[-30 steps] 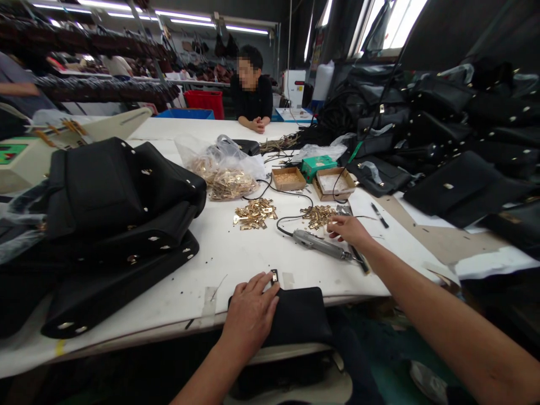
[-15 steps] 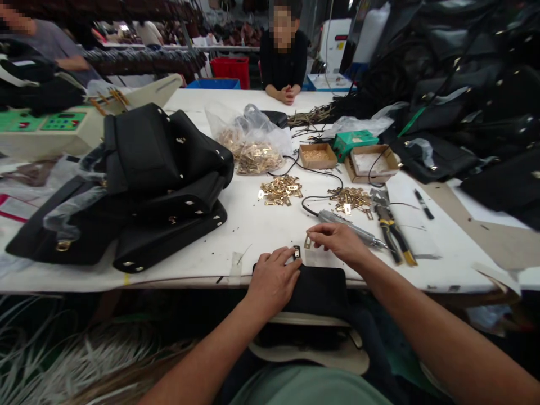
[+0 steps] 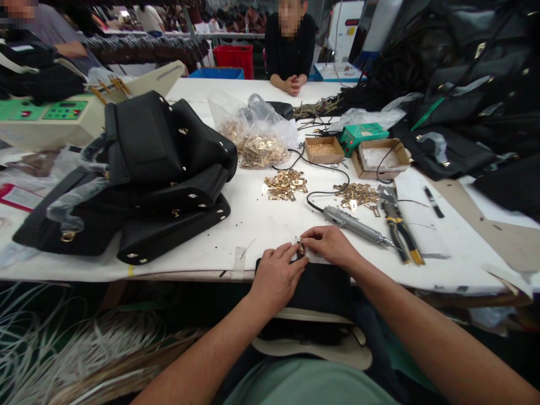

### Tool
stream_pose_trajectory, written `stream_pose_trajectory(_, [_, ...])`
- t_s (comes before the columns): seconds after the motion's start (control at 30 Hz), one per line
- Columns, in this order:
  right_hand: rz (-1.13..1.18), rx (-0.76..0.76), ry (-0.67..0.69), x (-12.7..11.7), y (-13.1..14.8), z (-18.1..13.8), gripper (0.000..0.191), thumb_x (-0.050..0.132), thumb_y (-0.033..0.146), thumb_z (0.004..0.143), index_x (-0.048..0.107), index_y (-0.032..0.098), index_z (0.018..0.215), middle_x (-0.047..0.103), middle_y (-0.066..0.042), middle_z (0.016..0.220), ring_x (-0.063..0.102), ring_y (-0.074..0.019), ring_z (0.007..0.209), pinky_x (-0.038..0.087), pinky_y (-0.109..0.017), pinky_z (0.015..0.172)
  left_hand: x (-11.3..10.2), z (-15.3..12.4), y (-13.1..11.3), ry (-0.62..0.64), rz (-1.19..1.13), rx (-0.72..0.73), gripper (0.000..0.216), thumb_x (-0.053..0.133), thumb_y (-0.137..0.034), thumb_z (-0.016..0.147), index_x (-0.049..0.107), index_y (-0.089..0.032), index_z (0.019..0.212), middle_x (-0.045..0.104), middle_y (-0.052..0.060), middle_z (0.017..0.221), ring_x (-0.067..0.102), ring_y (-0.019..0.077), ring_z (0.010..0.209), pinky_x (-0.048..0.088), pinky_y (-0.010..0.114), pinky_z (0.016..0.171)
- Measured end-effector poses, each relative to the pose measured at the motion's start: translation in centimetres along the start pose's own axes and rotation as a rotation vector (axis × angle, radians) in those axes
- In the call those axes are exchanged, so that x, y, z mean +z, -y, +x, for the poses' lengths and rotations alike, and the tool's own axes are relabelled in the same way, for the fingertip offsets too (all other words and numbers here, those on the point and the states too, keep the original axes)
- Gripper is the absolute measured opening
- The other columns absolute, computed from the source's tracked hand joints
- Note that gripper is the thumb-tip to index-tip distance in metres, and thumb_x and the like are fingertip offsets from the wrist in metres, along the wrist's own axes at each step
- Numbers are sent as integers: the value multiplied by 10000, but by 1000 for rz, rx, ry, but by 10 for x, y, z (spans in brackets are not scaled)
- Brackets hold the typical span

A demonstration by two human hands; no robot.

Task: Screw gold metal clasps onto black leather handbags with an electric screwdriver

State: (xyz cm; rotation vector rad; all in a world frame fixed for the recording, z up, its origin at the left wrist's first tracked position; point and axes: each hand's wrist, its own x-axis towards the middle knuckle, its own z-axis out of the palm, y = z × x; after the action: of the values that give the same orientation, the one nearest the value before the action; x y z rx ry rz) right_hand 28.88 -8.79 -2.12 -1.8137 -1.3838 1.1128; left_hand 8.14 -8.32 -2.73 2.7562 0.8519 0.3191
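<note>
Fingers of the right hand (image 3: 329, 246) are pinched on a gold plate (image 3: 302, 250), set at the far edge of the bag (image 3: 324, 287). Its forearm (image 3: 413, 315) slants in from the lower right, palm turned down, knuckles bent. Left hand (image 3: 278, 275) lies palm down on the bag, fingers reaching to the plate — whether they grip anything, I cannot tell. Farther back on the surface (image 3: 202, 242) lie 2 heaps of plates (image 3: 287, 185), with a screwdriver (image 3: 354, 226) and pliers (image 3: 393, 219) to the right.
</note>
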Motion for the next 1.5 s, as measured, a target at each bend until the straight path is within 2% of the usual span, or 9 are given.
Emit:
stream_pose_trajectory(0.17, [-148, -14, -44, 6, 1, -1, 170, 648, 308, 833, 799, 244, 877, 785, -2, 864, 695, -188, 811, 485, -285, 775, 0, 0, 0, 3, 1, 0, 305, 507, -291, 1019, 620, -338, 1298, 567, 49, 1467, 493, 281, 1349, 453, 486, 954])
stream_pose_trajectory(0.4, [-313, 4, -60, 9, 3, -1, 166, 657, 349, 853, 802, 283, 898, 792, 9, 886, 704, -193, 847, 475, -284, 777, -3, 0, -3, -6, -11, -28, 301, 582, -272, 978, 633, -324, 1270, 567, 76, 1420, 498, 275, 1326, 454, 473, 962])
stream_pose_trajectory(0.6, [-382, 25, -65, 11, 6, 2, 158, 660, 350, 840, 798, 293, 892, 795, 18, 893, 706, -193, 844, 455, -285, 735, -3, 0, -4, -2, 14, -6, 301, 565, -267, 986, 616, -305, 1280, 557, 68, 1439, 485, 275, 1337, 444, 476, 947])
stream_pose_trajectory(0.93, [-278, -20, -85, 3, 3, -2, 206, 603, 318, 869, 784, 221, 859, 774, -22, 809, 682, -188, 764, 453, -282, 704, -6, 1, -5, 17, 25, 1, 298, 511, -275, 1011, 607, -301, 1292, 606, 48, 1388, 488, 276, 1338, 434, 469, 945])
stream_pose_trajectory(1.1, [-305, -29, -95, 6, 0, -2, 177, 636, 345, 847, 780, 248, 815, 762, -10, 802, 661, -186, 741, 463, -285, 715, -7, 1, -5, 18, 11, -2, 309, 535, -264, 997, 599, -296, 1298, 600, 57, 1395, 488, 275, 1337, 427, 469, 945])
stream_pose_trajectory(1.5, [-318, -54, -100, 10, -8, 0, 150, 640, 336, 864, 775, 270, 855, 747, -4, 867, 650, -180, 809, 459, -280, 762, -5, 2, -3, 27, -9, -9, 291, 532, -273, 1002, 598, -303, 1284, 599, 47, 1402, 480, 277, 1351, 409, 479, 964])
